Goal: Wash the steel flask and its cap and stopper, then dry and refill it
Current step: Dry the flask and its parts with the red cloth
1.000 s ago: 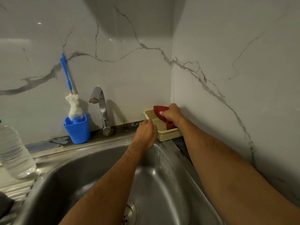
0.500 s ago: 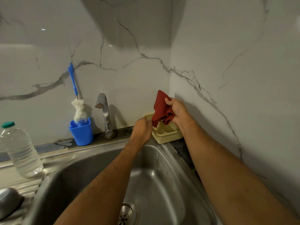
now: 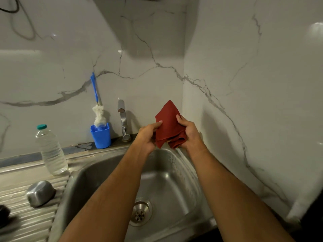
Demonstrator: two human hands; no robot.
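Observation:
A folded red cloth point(image 3: 168, 123) is held up over the far right corner of the steel sink point(image 3: 167, 173). My left hand point(image 3: 147, 135) grips its left edge with thumb on top. My right hand point(image 3: 189, 132) grips its right side, fingers curled round the folds. A steel cap point(image 3: 40, 193) lies upside down on the ribbed drainboard at the left. At the left edge a dark object point(image 3: 4, 213) is partly cut off. The flask body is not in view.
A clear water bottle point(image 3: 51, 151) with a green cap stands on the drainboard. A blue cup point(image 3: 101, 137) holding a bottle brush point(image 3: 98, 112) sits by the tap point(image 3: 122, 117). The drain point(image 3: 140, 213) lies in the sink. Marble walls close the back and right.
My right hand lifted the red cloth out of the yellow basket and towards me. My left hand left the sink rim and took hold of the cloth. The view tilted down.

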